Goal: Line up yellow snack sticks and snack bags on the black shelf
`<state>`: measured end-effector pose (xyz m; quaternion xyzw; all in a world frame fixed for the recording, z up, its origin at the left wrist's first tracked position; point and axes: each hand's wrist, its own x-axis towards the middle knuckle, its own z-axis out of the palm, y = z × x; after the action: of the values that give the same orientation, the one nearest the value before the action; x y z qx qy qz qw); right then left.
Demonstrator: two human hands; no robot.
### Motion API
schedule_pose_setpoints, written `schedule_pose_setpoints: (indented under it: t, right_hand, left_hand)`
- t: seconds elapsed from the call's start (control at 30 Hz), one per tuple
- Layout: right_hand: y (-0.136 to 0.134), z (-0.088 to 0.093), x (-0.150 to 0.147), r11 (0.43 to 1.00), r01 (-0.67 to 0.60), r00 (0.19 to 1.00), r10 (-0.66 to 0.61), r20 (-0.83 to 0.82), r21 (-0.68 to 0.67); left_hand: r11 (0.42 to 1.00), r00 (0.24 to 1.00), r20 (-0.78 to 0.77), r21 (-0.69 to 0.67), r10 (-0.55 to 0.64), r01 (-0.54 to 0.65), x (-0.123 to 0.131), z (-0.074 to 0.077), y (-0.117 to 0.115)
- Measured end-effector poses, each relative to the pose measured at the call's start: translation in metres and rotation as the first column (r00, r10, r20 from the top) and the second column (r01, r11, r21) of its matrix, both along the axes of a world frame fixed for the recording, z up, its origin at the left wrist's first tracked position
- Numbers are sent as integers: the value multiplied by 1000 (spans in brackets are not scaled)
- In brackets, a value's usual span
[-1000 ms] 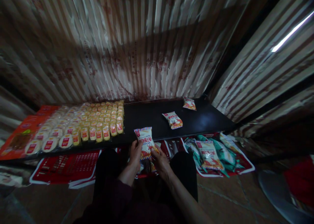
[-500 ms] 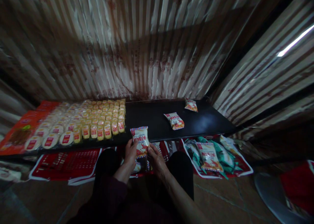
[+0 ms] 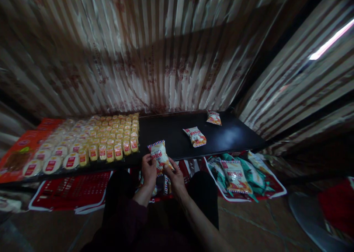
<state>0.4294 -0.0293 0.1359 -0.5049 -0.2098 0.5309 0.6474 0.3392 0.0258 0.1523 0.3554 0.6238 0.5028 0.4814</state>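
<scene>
Between my hands is a small white, red and orange snack bag (image 3: 159, 154), tilted at the front edge of the black shelf (image 3: 166, 134). My left hand (image 3: 148, 171) pinches its left side, and my right hand (image 3: 174, 176) grips its lower right corner. Two similar bags rest farther right on the shelf: one bag (image 3: 195, 136) near the middle, another bag (image 3: 214, 118) at the back. To the left of my hands stand rows of yellow-wrapped cakes (image 3: 118, 150) with red labels, beside round pale packaged cakes (image 3: 51, 164).
Orange packets (image 3: 20, 152) lie at the shelf's left end. Below the front edge are a red basket (image 3: 69, 193) on the left and a right-hand basket (image 3: 277, 193) of green and white bags. A corrugated sheet wall (image 3: 155, 60) rises behind. A grey stool-like shape (image 3: 304, 215) stands at right.
The held bag has tilted, its top leaning left, and sits slightly closer to the shelf. My right hand has shifted its hold on the corner. The view has swung slightly.
</scene>
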Motion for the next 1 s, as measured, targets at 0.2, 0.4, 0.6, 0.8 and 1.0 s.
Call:
schedule_pose_setpoints:
  t: [0.2, 0.4, 0.6, 0.8, 1.0]
  right_hand:
    - [2, -6, 0, 989, 11, 831, -91, 550, 147]
    - [-1, -17, -8, 957, -158, 394, -166, 904, 244]
    - [-8, -24, -17, 925, -302, 207, -174, 963, 232]
    - [-16, -20, -21, 883, -409, 171, -173, 970, 230]
    - [-20, -13, -18, 882, -415, 229, -136, 964, 223]
  left_hand:
    - [995, 978, 194, -60, -70, 83, -7, 7, -2]
    - [982, 923, 358, -68, -142, 177, -10, 25, -11]
    - [986, 897, 437, -109, -64, 123, -10, 20, -4]
    - [985, 858, 513, -158, 27, 63, -14, 7, 5]
    - [968, 778, 625, -229, 64, 104, -17, 0, 8]
